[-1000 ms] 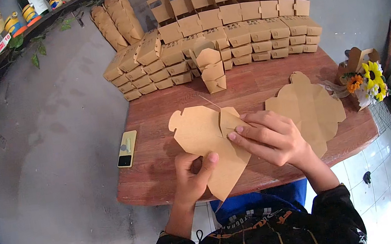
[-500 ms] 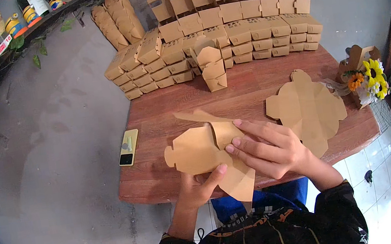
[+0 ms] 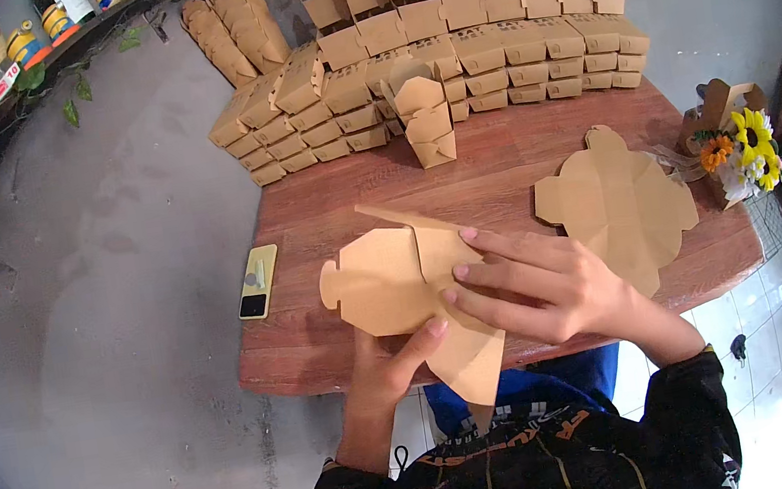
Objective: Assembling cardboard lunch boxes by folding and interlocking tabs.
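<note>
Above the near edge of the table I hold a partly folded brown cardboard box blank [image 3: 381, 281] in both hands. My left hand [image 3: 393, 360] grips it from below, its thumb pressed on the lower middle and its other fingers hidden underneath. On the right side, the fingertips of my right hand [image 3: 549, 287] press on a panel; the thumb is out of sight. One narrow flap stands up at the far side, while a pointed panel hangs toward me. To the right, a second cardboard blank [image 3: 618, 205] lies flat on the table.
Folded brown boxes [image 3: 427, 77] stand in stacked rows along the back of the wooden table [image 3: 489, 154]. One open box [image 3: 431, 137] stands upright before them. A yellow phone [image 3: 258, 283] lies at the left edge. Artificial flowers [image 3: 750, 145] sit at the right corner.
The held blank has tilted so its left panel faces up more. My right fingers have slid slightly left on it. The whole view has shifted a little.
</note>
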`<state>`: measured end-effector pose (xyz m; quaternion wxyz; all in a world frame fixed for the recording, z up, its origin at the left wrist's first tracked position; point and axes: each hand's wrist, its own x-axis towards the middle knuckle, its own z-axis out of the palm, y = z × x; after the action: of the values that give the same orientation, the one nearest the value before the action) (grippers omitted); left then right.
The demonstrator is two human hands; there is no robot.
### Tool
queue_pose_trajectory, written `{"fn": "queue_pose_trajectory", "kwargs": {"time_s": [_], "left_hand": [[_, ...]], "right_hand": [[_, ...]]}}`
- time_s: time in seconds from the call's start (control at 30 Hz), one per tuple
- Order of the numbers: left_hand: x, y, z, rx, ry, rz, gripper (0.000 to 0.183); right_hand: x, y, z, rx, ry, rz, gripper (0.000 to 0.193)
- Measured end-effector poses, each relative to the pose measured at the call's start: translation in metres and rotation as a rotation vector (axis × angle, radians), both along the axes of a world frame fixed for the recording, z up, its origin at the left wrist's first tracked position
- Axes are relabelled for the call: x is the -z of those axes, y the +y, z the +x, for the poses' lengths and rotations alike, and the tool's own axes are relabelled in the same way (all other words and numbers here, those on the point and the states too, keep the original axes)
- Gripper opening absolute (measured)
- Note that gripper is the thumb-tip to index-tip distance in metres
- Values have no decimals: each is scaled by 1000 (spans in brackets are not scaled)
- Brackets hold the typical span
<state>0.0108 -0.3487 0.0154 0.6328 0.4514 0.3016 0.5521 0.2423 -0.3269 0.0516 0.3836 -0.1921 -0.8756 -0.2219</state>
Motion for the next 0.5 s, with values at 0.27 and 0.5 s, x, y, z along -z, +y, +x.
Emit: {"fn": "queue_pose_trajectory", "kwargs": {"time_s": [0.27,0.5], "left_hand": [[22,19,1,7,24,-67,54],[12,20,19,-48,-284,-181,46]], "right_hand": [[8,-6,4,-87,66,-412,51],[25,-7,1,-144,77,-527,43]]}}
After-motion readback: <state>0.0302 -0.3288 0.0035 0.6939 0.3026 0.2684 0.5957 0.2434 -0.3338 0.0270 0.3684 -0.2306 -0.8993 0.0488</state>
